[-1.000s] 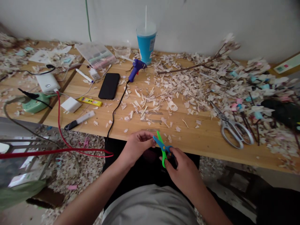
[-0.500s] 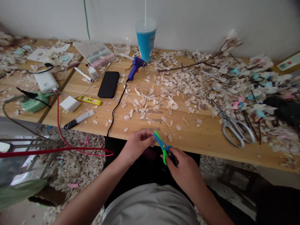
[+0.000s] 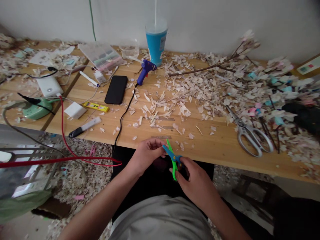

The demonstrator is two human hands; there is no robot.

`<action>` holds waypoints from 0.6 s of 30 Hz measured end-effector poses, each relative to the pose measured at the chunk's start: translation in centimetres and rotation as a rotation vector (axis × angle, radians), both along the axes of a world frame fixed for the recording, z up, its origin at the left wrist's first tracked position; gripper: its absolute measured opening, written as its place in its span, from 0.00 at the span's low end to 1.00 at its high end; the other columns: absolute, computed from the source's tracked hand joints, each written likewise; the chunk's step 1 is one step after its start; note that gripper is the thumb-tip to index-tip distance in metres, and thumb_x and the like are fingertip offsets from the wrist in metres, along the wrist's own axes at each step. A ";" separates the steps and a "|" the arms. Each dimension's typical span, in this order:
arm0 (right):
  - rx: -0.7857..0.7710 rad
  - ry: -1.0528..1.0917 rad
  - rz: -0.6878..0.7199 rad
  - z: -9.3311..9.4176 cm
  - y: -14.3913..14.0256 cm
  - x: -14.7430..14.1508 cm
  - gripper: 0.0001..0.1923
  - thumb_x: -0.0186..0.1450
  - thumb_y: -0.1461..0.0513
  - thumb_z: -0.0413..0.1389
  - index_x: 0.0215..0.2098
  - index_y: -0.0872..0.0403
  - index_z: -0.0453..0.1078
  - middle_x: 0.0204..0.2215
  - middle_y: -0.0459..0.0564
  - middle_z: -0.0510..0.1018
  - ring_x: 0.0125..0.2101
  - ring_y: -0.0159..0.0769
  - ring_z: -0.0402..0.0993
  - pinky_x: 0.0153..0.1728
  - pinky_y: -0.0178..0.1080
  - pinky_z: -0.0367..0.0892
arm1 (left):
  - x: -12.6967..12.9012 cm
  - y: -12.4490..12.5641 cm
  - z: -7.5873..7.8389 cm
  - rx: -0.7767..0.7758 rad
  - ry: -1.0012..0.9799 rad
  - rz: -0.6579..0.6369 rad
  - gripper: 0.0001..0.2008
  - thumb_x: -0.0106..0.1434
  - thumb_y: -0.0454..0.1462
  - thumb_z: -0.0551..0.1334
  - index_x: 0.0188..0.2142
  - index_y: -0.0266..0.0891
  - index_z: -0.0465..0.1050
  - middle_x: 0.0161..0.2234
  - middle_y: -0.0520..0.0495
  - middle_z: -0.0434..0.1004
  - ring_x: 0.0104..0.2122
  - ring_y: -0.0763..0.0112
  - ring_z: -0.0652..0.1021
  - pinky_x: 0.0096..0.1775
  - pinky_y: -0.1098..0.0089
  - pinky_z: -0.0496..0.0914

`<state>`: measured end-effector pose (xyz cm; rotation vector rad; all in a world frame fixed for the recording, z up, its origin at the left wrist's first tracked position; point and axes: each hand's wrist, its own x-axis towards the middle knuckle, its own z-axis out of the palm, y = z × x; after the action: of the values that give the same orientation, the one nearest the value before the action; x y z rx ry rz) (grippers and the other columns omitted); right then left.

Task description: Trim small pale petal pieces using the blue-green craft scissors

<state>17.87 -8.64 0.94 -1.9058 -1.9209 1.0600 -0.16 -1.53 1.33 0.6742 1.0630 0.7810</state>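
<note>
My right hand (image 3: 197,181) grips small blue-and-green scissors (image 3: 172,156) just below the front edge of the wooden table (image 3: 220,146). The blades stand apart and point up and left. My left hand (image 3: 146,154) is pinched right at the blade tips, fingers closed on something too small to make out. Both hands hover over my lap, in front of the table edge.
Pale paper scraps (image 3: 200,90) litter the table and floor. Large metal scissors (image 3: 250,133) lie at the right, a blue glue gun (image 3: 146,68), black phone (image 3: 116,89) and blue cup (image 3: 156,40) farther back. A utility knife (image 3: 85,127), chargers and red cable (image 3: 65,133) sit left.
The scissor blades closed half a second ago and have opened again. My hands have stayed in nearly the same spot.
</note>
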 end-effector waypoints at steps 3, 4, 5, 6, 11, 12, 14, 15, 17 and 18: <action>-0.031 0.001 -0.011 -0.1 0.0 -0.1 0.13 0.64 0.57 0.52 0.44 0.52 0.69 0.38 0.50 0.77 0.39 0.42 0.73 0.39 0.40 0.65 | 0.1 0.0 -0.1 0.019 0.011 -0.010 0.11 0.48 0.38 0.71 0.28 0.34 0.75 0.24 0.51 0.76 0.23 0.77 0.73 0.30 0.74 0.68; -0.035 -0.001 -0.012 -0.1 0.1 -0.1 0.13 0.64 0.57 0.52 0.45 0.52 0.69 0.39 0.51 0.77 0.39 0.43 0.73 0.39 0.40 0.64 | 0.1 0.0 -0.1 0.024 0.020 -0.016 0.11 0.48 0.38 0.71 0.29 0.34 0.75 0.24 0.51 0.76 0.23 0.77 0.73 0.30 0.74 0.68; -0.040 -0.006 -0.010 -0.1 0.1 0.0 0.12 0.64 0.57 0.52 0.44 0.52 0.69 0.39 0.51 0.77 0.39 0.43 0.73 0.38 0.40 0.64 | 0.0 0.0 0.0 0.028 0.030 -0.022 0.11 0.48 0.38 0.71 0.29 0.33 0.75 0.24 0.51 0.76 0.24 0.77 0.73 0.30 0.75 0.68; -0.046 -0.013 -0.007 -0.1 0.2 0.0 0.12 0.64 0.57 0.52 0.44 0.52 0.70 0.38 0.51 0.78 0.39 0.43 0.73 0.36 0.39 0.64 | 0.0 0.1 0.0 0.031 0.040 -0.028 0.11 0.49 0.39 0.71 0.29 0.33 0.75 0.24 0.51 0.75 0.24 0.77 0.73 0.30 0.75 0.68; -0.088 -0.024 -0.013 -0.2 0.3 0.3 0.09 0.64 0.59 0.52 0.38 0.52 0.72 0.32 0.49 0.78 0.28 0.38 0.72 0.28 0.37 0.60 | -0.4 0.2 -0.1 0.042 0.079 -0.068 0.11 0.51 0.39 0.70 0.29 0.33 0.75 0.24 0.52 0.74 0.23 0.78 0.72 0.30 0.75 0.67; -0.098 -0.012 -0.022 -0.2 0.3 0.3 0.09 0.64 0.59 0.52 0.38 0.52 0.73 0.30 0.48 0.78 0.26 0.37 0.71 0.27 0.37 0.59 | -0.4 0.2 -0.2 0.035 0.080 -0.073 0.11 0.51 0.39 0.70 0.30 0.33 0.75 0.24 0.52 0.74 0.23 0.78 0.72 0.30 0.75 0.67; -0.106 0.022 -0.049 -0.3 0.3 0.3 0.09 0.64 0.59 0.52 0.39 0.52 0.72 0.28 0.48 0.77 0.25 0.37 0.70 0.28 0.37 0.60 | -0.5 0.1 -0.3 0.009 0.067 -0.071 0.12 0.51 0.39 0.70 0.31 0.33 0.74 0.25 0.52 0.74 0.23 0.78 0.72 0.30 0.75 0.67; -0.102 0.038 -0.059 -0.3 0.3 0.3 0.09 0.64 0.58 0.52 0.39 0.52 0.72 0.29 0.48 0.77 0.26 0.37 0.70 0.29 0.37 0.61 | -0.5 0.0 -0.4 -0.009 0.052 -0.062 0.12 0.51 0.39 0.70 0.31 0.33 0.74 0.25 0.52 0.74 0.23 0.78 0.72 0.30 0.75 0.67; -0.087 0.064 -0.058 -0.2 0.2 0.3 0.10 0.63 0.58 0.53 0.41 0.52 0.70 0.34 0.49 0.77 0.31 0.39 0.71 0.32 0.37 0.62 | -0.4 -0.1 -0.6 -0.048 0.010 -0.037 0.12 0.51 0.39 0.70 0.30 0.34 0.73 0.25 0.52 0.74 0.23 0.79 0.72 0.30 0.75 0.67; -0.080 0.069 -0.048 -0.2 0.2 0.3 0.11 0.63 0.57 0.53 0.42 0.52 0.69 0.36 0.50 0.77 0.34 0.40 0.72 0.34 0.38 0.63 | -0.4 -0.1 -0.6 -0.064 -0.013 -0.026 0.12 0.50 0.39 0.71 0.31 0.34 0.73 0.25 0.52 0.75 0.23 0.79 0.73 0.30 0.75 0.67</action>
<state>18.12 -8.42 0.76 -1.9205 -1.8131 1.1893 -0.52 -1.68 0.69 0.6266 1.0615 0.7250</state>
